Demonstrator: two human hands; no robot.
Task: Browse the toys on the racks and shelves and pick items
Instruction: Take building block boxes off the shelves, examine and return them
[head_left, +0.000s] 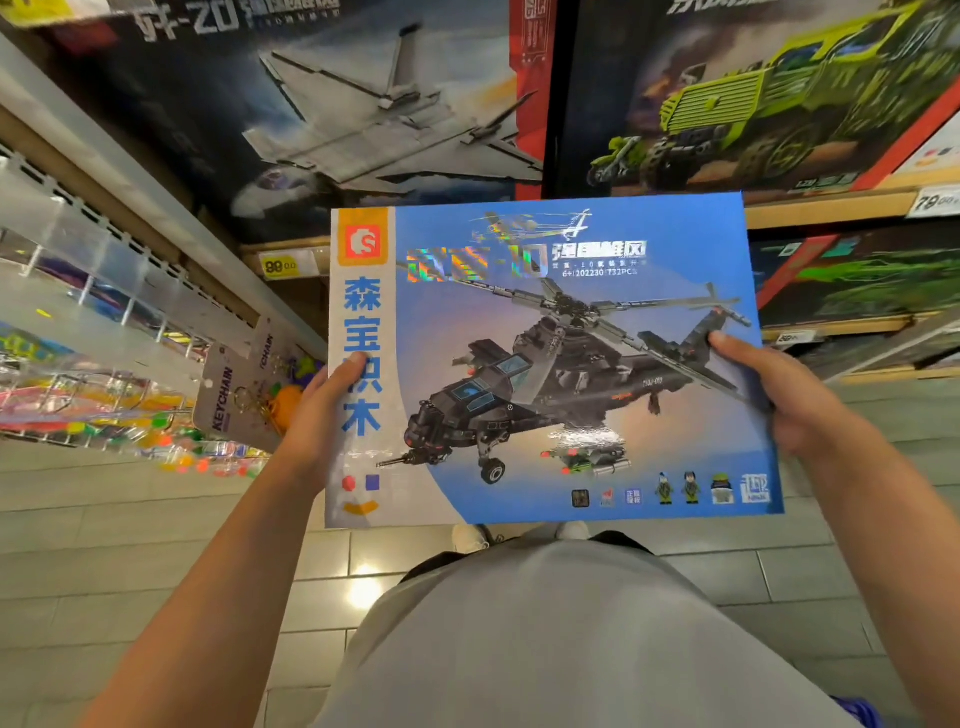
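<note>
A: Big blue helicopter box (550, 358) is off the shelf and out in front of the chest, face up to the camera, above the tiled floor (104, 545). What's the risk?

B: The size of it. It's a wide, flat box gripped only at its two side edges. The left hand (322, 415) has its thumb across the white strip with the fingers out of sight behind; the right hand (779, 395) clamps the opposite edge the same way. Each grip is grasping the box, nothing released. My read: let one side go and it swings down on the other.

A: And the surroundings, biggest first?

B: Straight behind it, the jet box (322, 104) and the green truck box (753, 98) stand on the upper shelf (831, 210). I'd judge that pushing the helicopter set back in carelessly could knock those.

A: To the left?

B: A rack of bright packets (78, 405), blurred, so I can't tell what's in them. Then keychain cards (234, 389) hang just beside the left hand. Swing the box that way and its corner could catch them.

A: Smallest?

B: Yellow price tag (280, 266), near the box's top left corner.
</note>
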